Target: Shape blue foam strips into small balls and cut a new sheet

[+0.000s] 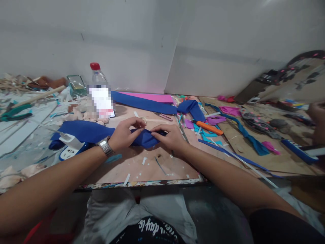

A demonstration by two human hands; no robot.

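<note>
A wide strip of royal-blue fabric (146,139) lies across the work table in front of me, its long end trailing left under my wrist. My left hand (124,134), with a metal watch at the wrist, pinches the strip near its right part. On the other side my right hand (170,137) holds the fabric's right end between thumb and fingers. The cloth is bunched and folded between the two hands. A cream-coloured ring, perhaps a tape roll (142,119), shows just behind my left fingers, partly hidden.
At the left stand a white-and-blue power socket (69,152), a lit phone (101,101) and a bottle (99,76); pliers (17,112) lie farther left. Behind is another blue fabric strip (147,103). Right are an orange cutter (209,128), scraps and another person's hand (317,118).
</note>
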